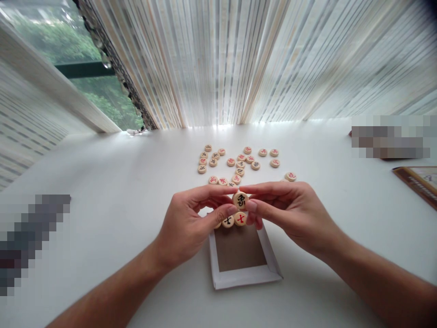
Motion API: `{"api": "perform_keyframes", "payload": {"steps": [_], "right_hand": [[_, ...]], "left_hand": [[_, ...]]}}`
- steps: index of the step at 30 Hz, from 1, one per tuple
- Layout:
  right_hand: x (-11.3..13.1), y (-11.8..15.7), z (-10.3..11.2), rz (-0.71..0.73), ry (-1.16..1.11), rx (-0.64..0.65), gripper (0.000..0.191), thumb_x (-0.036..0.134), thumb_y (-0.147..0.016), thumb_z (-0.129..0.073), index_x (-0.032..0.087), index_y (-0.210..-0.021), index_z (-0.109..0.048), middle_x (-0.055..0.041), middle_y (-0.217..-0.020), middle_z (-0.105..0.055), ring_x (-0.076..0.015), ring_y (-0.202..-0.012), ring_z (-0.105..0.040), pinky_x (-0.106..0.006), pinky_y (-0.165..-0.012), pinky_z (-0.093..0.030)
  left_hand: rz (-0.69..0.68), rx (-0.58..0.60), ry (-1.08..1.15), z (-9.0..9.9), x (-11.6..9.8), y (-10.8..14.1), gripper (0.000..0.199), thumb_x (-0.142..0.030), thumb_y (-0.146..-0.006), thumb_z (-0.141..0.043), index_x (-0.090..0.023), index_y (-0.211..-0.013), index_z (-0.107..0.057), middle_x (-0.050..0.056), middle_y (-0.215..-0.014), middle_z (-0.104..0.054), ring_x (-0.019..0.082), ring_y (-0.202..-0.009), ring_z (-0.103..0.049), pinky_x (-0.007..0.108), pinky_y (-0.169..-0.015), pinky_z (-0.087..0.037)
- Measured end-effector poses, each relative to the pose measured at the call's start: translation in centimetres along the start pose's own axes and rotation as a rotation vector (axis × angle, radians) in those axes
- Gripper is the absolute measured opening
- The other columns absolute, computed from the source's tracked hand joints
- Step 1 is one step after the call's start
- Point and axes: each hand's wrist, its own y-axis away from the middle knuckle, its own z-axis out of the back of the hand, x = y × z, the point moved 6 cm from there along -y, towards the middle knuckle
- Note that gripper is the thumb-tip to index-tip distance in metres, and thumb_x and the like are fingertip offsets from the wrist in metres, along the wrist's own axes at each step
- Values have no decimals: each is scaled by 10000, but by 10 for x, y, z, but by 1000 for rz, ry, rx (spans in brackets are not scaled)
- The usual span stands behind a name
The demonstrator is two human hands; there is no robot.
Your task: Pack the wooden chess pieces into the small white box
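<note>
Between the fingertips of both hands is a round wooden Chinese chess piece (pixel 241 200) with a black character, its face turned toward me. My left hand (pixel 198 212) pinches it from the left, and my right hand (pixel 287 205) grips its right side. Below it lies a shallow white cardboard box (pixel 247 275) with a brown inside. At the box's far end sit a piece with a black character (pixel 228 220) and one with a red character (pixel 241 219). Another piece there is partly hidden by my left thumb.
Many loose chess pieces (pixel 240 164) with red or black characters lie scattered on the white table (pixel 153 164) beyond my hands. A lone red-marked piece (pixel 290 176) is at right. A brown printed box (pixel 418 182) rests at the right edge. Striped curtains (pixel 218 64) hang behind.
</note>
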Motion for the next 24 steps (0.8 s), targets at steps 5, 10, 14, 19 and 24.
{"api": "perform_keyframes", "payload": {"steps": [5,10,14,19,24], "right_hand": [[-1,1,0,-9,-24,11,334,241,-736,-999,239,-1053,-893,-44,-683,-810,-136,-577,-725,-207,-553,-633],[-1,1,0,-19,-26,24,357,264,-757,-986,236,-1097,-882,-52,-681,-807,-142,-560,-709,-243,-553,-638],[0,1,-1,-33,-46,41,385,248,-744,-993,250,-1111,-876,-47,-699,-813,-138,-572,-713,-229,-562,-636],[1,1,-1,-56,-46,39,407,225,-719,-1005,258,-1103,-877,-36,-688,-810,-133,-573,-713,-214,-564,-632],[0,1,-2,-59,-23,33,425,247,-698,-1017,245,-1101,-880,-58,-741,-828,-150,-603,-732,-221,-557,-641]], "left_hand": [[41,-2,6,-1,1,-1,259,-257,-881,-890,-232,-1137,-862,33,-972,-860,153,-891,-806,204,-837,-645],[85,4,4,-1,3,0,281,-299,-891,-882,-215,-1158,-858,49,-976,-858,174,-907,-808,223,-836,-646],[96,9,5,-2,3,0,280,-305,-891,-882,-211,-1153,-857,50,-961,-857,174,-892,-807,222,-820,-647],[83,15,2,-2,2,-1,253,-290,-899,-875,-220,-1142,-857,37,-951,-858,157,-874,-807,204,-815,-647],[75,23,9,-2,1,0,238,-259,-899,-873,-231,-1135,-858,33,-962,-859,158,-874,-810,204,-807,-654]]}}
